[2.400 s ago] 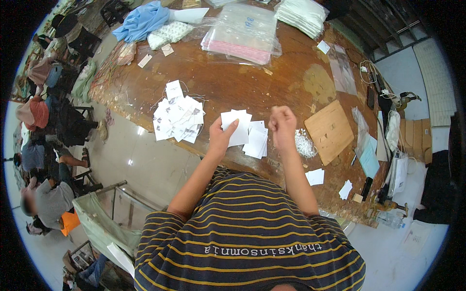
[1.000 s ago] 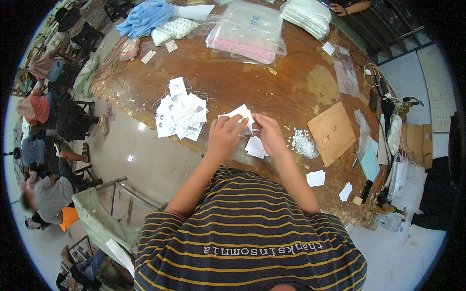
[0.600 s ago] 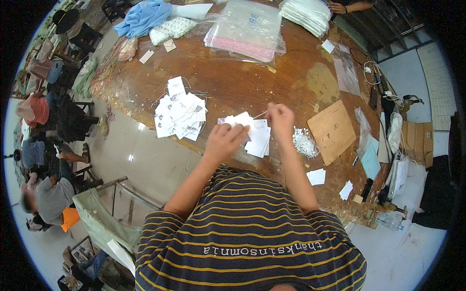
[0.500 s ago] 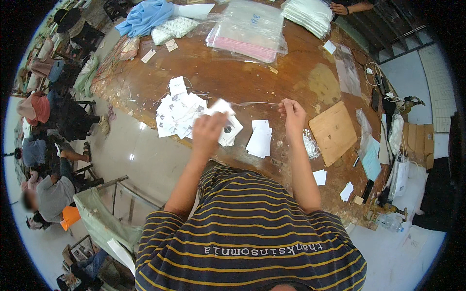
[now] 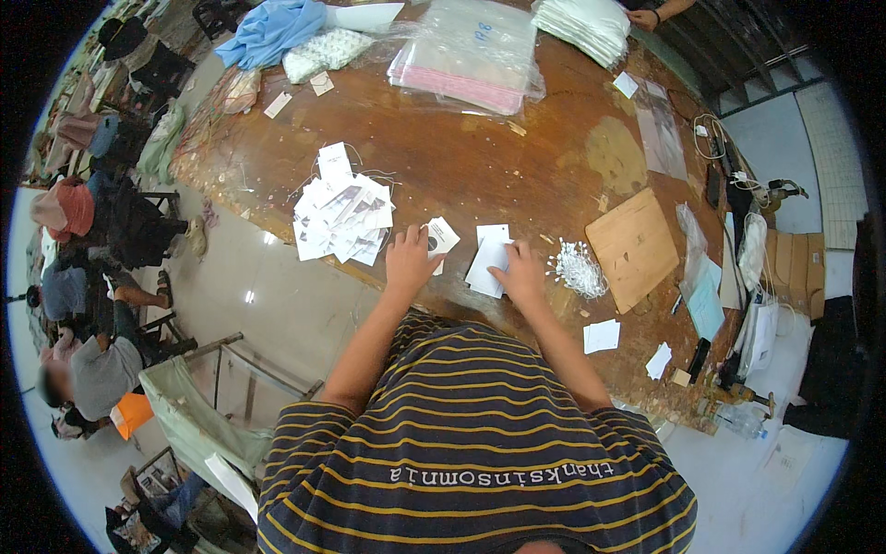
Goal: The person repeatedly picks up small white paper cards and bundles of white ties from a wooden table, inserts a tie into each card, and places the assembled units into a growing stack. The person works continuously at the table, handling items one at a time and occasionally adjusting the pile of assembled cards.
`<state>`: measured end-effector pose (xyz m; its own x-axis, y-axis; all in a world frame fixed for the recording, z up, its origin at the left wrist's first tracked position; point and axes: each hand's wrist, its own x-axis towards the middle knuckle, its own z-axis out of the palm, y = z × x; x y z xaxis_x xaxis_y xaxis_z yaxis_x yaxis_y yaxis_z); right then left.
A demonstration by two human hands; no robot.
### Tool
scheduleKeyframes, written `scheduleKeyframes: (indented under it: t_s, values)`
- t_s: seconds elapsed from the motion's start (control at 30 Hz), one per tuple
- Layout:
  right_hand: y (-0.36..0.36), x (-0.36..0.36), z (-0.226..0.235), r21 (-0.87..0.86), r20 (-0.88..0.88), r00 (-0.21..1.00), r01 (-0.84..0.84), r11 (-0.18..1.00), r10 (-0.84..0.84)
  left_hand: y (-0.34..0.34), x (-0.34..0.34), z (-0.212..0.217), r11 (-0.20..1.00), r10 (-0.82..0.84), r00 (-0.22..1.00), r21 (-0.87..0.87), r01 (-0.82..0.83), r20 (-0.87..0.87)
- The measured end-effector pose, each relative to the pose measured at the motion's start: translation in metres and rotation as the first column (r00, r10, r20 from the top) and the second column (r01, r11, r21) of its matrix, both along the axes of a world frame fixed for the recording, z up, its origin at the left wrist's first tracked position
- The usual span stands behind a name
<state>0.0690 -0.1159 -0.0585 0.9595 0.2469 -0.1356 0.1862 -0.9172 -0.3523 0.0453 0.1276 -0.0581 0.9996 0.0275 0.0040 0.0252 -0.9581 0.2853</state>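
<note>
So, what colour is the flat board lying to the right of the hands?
Light brown; the cardboard sheet shows in the head view.

The left hand (image 5: 408, 261) covers the lower edge of the white tag (image 5: 440, 238) it holds, and the dark mark on that tag is too small to make out. The right hand (image 5: 519, 274) hides the near corner of the small stack of white cards (image 5: 488, 254). At one o'clock, a co-worker's hand (image 5: 643, 16) on the pile of white bags (image 5: 581, 22) is cut off by the rim.
</note>
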Motion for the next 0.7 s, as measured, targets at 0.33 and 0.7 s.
scheduleKeyframes:
  t_s: [0.33, 0.7]
  values:
    - [0.003, -0.012, -0.005, -0.021, 0.113, 0.993, 0.019, 1.0, -0.017, 0.0, -0.001, 0.002, 0.99, 0.085, 0.988, -0.126, -0.069, 0.128]
    - [0.001, 0.002, 0.002, 0.535, -0.097, 0.986, 0.169, 0.828, -0.139, 0.007, 0.002, -0.003, 0.479, 0.158, 0.987, -0.871, -0.109, -0.036]
